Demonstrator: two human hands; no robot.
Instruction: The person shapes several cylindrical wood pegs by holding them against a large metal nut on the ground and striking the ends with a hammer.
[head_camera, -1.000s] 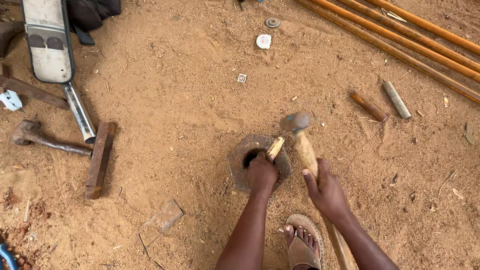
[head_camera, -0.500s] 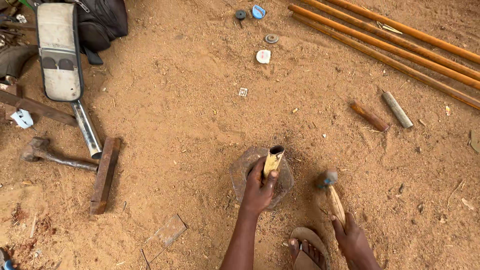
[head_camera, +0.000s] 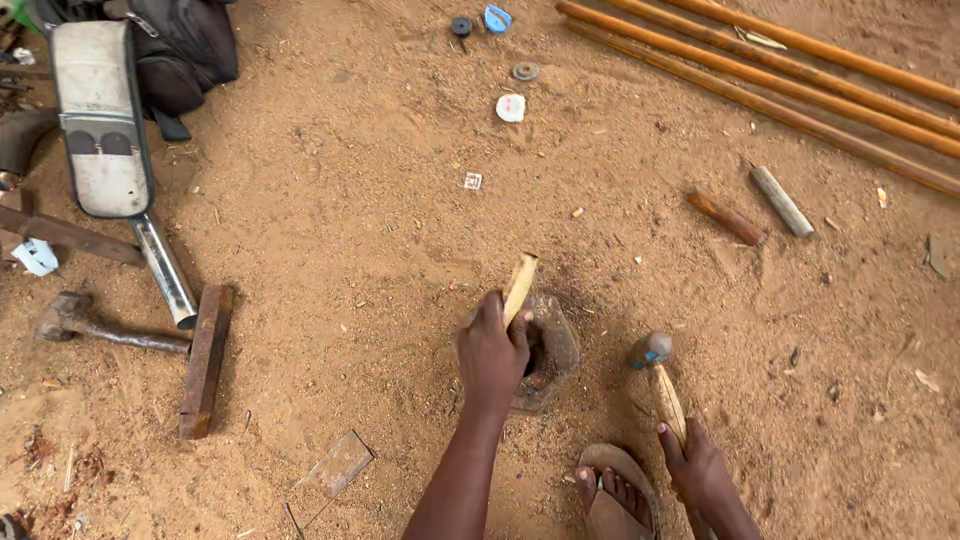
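Lower centre: one wooden peg (head_camera: 520, 288), long axis near upright, top tilted toward upper right, foot in one hexagonal metal block (head_camera: 556, 345) sunk in sand. Left hand (head_camera: 492, 355) closed around peg's lower part, forearm rising from bottom edge. Right hand (head_camera: 697, 468), lower right, fingers wrapped on one hammer (head_camera: 660, 380), head pointing up-frame, resting on sand.

Orange poles (head_camera: 800, 85) top right, rusty bar (head_camera: 205, 360), second hammer (head_camera: 105, 325), black bag (head_camera: 185, 40), sandal (head_camera: 620, 495)
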